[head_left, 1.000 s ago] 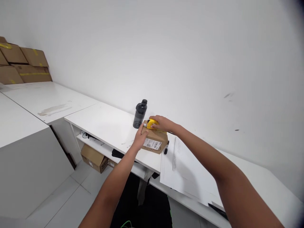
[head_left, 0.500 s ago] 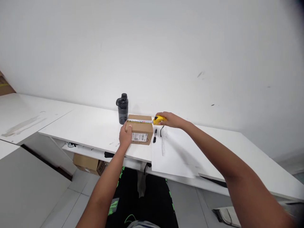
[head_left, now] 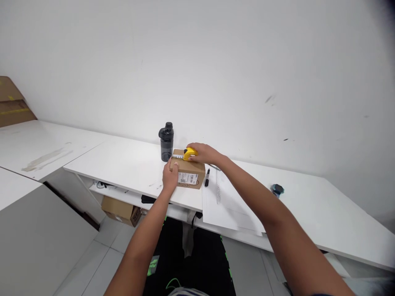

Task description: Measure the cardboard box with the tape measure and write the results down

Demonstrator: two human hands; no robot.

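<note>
- Yellow tape measure [head_left: 190, 153] gripped in right hand [head_left: 200, 153], blade [head_left: 177, 156] out over cardboard box [head_left: 188, 166] beneath; loosened grip could let it snap back.
- Left hand [head_left: 170, 176] clasps box's left end; slipping there could free the blade tip.
- Dark bottle [head_left: 167, 144] just beyond left hand; shoved box might topple it.

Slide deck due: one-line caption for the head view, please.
Left hand grips a cardboard box; right hand holds a yellow tape measure, blade partly out above it.
</note>
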